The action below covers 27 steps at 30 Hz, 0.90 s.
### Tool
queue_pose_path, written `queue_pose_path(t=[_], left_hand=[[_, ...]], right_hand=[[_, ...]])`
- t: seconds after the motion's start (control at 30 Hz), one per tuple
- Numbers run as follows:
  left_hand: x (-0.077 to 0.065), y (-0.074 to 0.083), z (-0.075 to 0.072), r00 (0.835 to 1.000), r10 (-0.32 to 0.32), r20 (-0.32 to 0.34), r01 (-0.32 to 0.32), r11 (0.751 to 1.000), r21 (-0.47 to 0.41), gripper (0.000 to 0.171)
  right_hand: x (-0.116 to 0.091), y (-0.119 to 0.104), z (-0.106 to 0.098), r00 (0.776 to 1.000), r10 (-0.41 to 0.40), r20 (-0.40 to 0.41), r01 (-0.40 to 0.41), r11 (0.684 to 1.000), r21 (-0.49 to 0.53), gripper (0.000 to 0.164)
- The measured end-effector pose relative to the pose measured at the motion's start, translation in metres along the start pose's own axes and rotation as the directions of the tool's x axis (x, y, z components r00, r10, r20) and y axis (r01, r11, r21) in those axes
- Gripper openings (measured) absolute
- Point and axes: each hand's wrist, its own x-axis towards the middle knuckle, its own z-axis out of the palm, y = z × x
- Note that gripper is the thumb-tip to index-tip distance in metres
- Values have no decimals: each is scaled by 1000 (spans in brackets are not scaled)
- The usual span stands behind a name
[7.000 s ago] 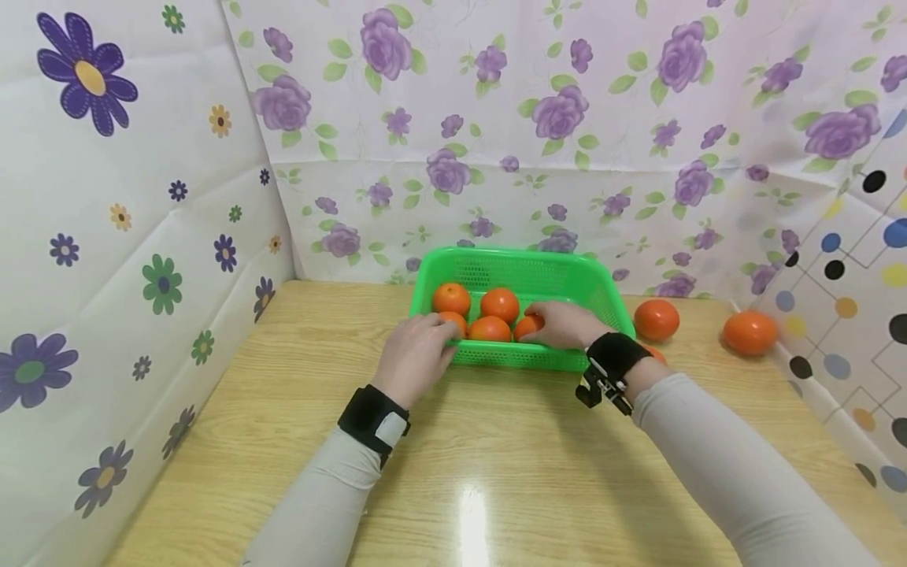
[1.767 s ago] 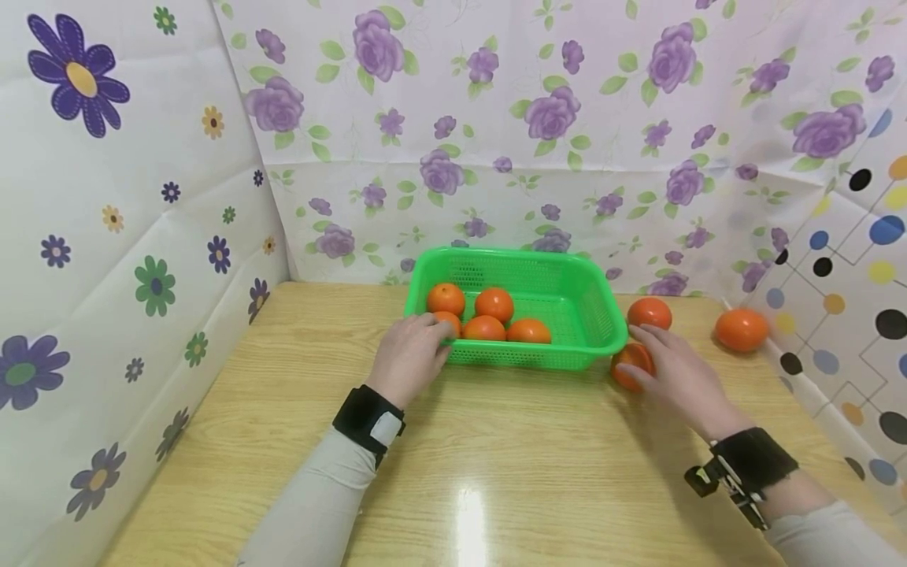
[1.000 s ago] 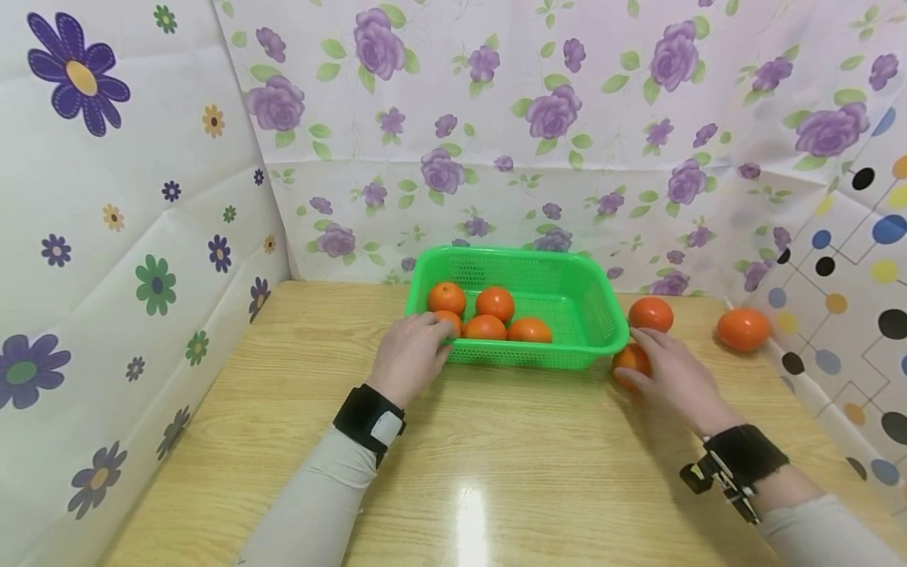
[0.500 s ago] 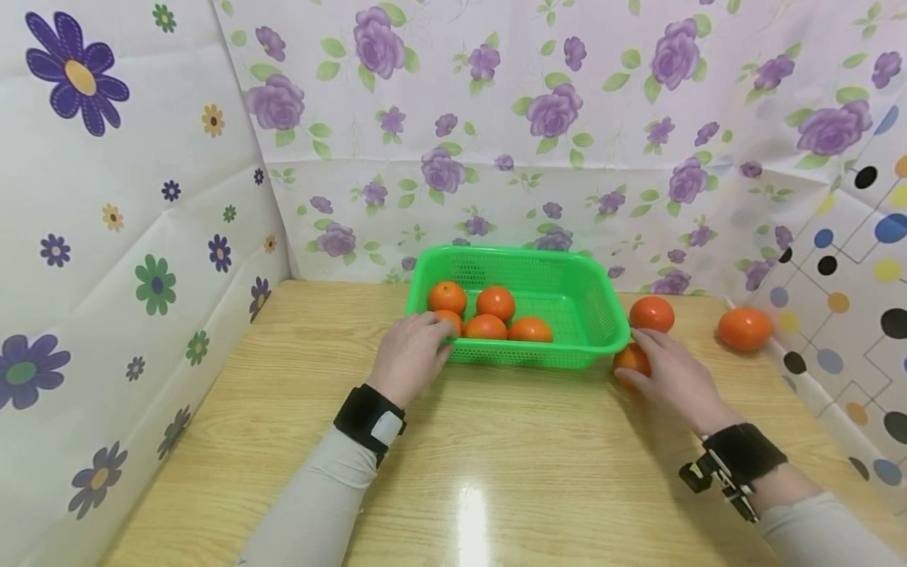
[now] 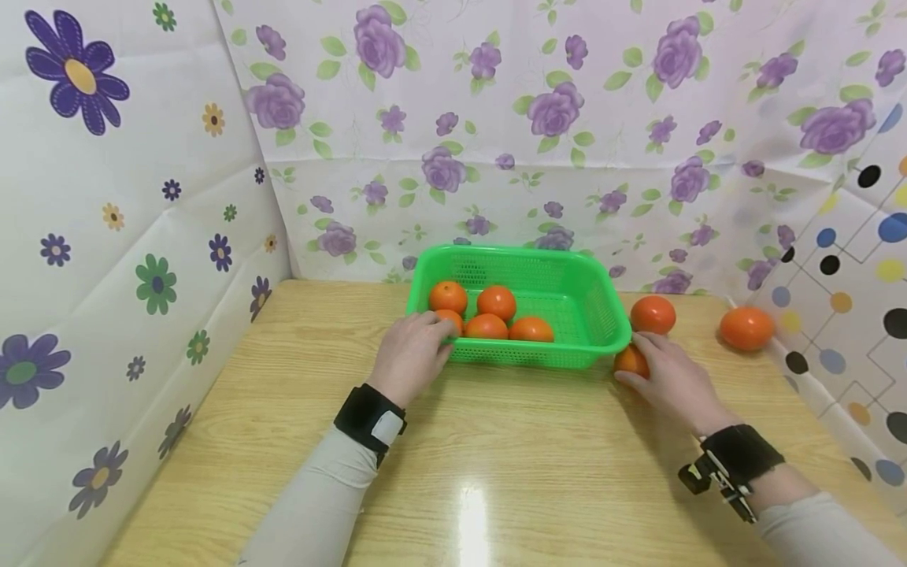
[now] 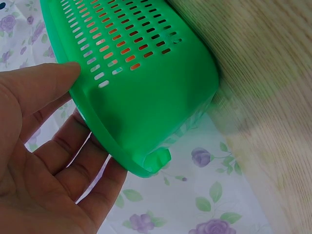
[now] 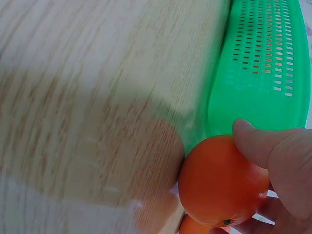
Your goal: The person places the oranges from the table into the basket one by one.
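Note:
A green perforated plastic basket point(image 5: 524, 356) stands at the back middle of the table, with several oranges point(image 5: 531, 329) along its left and front. My left hand point(image 5: 414, 350) grips the basket's front left corner; in the left wrist view the thumb lies on the outside of the rim point(image 6: 105, 139) and the fingers reach behind it. Just right of the basket, my right hand point(image 5: 673, 378) holds an orange point(image 7: 222, 183) low at the tabletop. Its thumb lies on one side and the fingers curl behind, partly hidden by the fruit.
Behind the held fruit another orange point(image 5: 653, 315) sits on the table near the basket's right end. One more orange point(image 5: 747, 328) lies farther right, beside the dotted side cloth point(image 5: 864, 315). A floral cloth point(image 5: 482, 102) hangs behind the table.
Seven seconds ago my right hand was inside the basket at an orange; since then it has moved right, to an orange on the table. My left hand has stayed at the basket's corner.

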Motion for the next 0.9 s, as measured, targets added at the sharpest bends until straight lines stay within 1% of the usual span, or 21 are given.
queue_pose_path(t=[0.9], left_hand=[[0, -1, 2, 1000, 2, -8, -2, 1000, 3, 16]], right_hand=[[-2, 0, 0, 1000, 4, 14, -4, 1000, 5, 75]])
